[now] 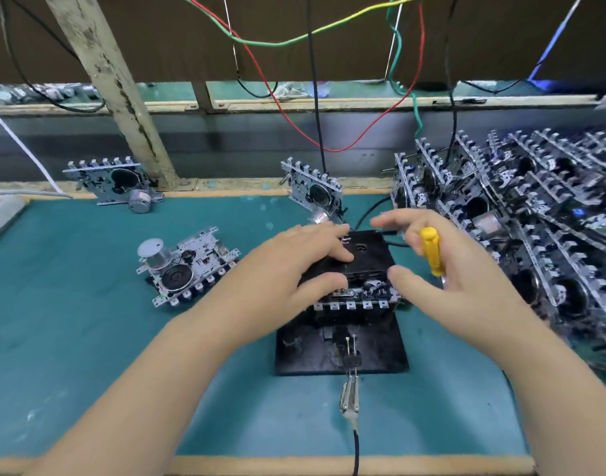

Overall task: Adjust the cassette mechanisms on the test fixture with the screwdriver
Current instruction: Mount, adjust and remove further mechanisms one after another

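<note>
My left hand (294,259) lies flat-fingered on the cassette mechanism (356,269) seated in the black test fixture (294,348), my right hand (459,269) clutches the yellow screwdriver (431,250), so seating looks underway; next, I'd bring its tip down.

Both bare forearms extended forward from lower corners, converging toward centre. Left hand (294,266) held palm down, fingers (332,235) straight and spread, thumb set apart below. Right hand (459,269) held with thumb side toward centre, index finger extended forward, thumb stretched toward left hand; screwdriver (431,250) gripped upright by remaining curled fingers. Hands kept near, not touching.
</note>
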{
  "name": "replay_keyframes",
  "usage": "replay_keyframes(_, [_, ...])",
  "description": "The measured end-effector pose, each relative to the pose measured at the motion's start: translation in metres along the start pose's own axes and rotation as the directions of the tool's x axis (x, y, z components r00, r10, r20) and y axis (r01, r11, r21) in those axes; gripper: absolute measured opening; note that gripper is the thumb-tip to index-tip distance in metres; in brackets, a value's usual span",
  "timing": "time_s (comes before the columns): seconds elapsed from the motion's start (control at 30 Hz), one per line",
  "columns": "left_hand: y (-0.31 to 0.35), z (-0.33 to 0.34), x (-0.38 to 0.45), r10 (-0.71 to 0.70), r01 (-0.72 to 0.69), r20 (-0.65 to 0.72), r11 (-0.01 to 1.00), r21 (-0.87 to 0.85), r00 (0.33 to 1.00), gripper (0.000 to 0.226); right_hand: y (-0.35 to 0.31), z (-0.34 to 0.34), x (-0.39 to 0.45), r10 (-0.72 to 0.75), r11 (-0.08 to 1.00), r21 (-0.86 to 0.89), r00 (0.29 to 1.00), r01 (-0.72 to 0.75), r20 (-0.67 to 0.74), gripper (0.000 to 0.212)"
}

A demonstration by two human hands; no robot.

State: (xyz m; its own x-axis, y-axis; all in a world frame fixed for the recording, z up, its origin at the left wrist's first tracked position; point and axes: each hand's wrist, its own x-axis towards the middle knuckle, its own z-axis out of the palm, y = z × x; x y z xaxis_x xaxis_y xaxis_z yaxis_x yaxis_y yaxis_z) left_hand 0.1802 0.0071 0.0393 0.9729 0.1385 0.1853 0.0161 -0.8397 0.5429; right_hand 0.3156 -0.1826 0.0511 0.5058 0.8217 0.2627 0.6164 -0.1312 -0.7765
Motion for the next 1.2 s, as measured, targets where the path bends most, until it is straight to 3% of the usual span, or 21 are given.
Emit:
replay_keyframes(0.1, [-0.005, 0.002, -0.001, 0.015, -0.015, -0.004, 1.000, 0.019, 1.000, 0.033, 0.003, 0.016, 0.003, -0.021, 0.999, -0.036, 0.996, 0.018, -0.091, 0.039])
replay_keyframes(0.2, [-0.008, 0.001, -0.003, 0.015, -0.015, -0.020, 1.000, 0.000, 1.000, 0.030, 0.005, 0.025, 0.006, 0.036, 0.998, 0.058, 0.986, -0.027, -0.160, 0.043])
replay_keyframes(0.33, [-0.003, 0.004, 0.000, 0.045, -0.045, -0.009, 0.997, 0.065, 0.999, 0.032, 0.008, 0.030, 0.015, 0.108, 0.994, 0.059, 0.959, -0.095, -0.264, 0.041])
replay_keyframes(0.57, [-0.005, 0.007, -0.001, 0.051, -0.051, -0.013, 0.998, 0.039, 0.999, 0.032, 0.017, 0.038, 0.015, 0.215, 0.958, 0.253, 0.925, -0.136, -0.314, 0.034])
replay_keyframes(0.9, [-0.013, 0.013, 0.000, 0.093, -0.094, -0.043, 0.995, -0.033, 0.995, 0.031, 0.021, 0.039, 0.017, 0.207, 0.959, 0.247, 0.935, -0.137, -0.288, 0.017])
replay_keyframes(1.07, [-0.020, 0.011, -0.001, 0.089, -0.096, -0.063, 0.989, -0.115, 0.994, 0.034, 0.017, 0.041, 0.018, 0.219, 0.953, 0.266, 0.938, -0.146, -0.270, 0.022])
replay_keyframes(1.13, [-0.021, 0.005, -0.001, 0.097, -0.100, -0.030, 0.989, -0.111, 0.995, 0.038, 0.020, 0.041, 0.018, 0.227, 0.935, 0.322, 0.948, -0.148, -0.223, 0.036])
replay_keyframes(1.2, [-0.021, 0.002, -0.001, 0.121, -0.119, 0.020, 0.989, -0.086, 0.992, 0.046, 0.022, 0.040, 0.019, 0.280, 0.891, 0.413, 0.944, -0.189, -0.174, 0.036])
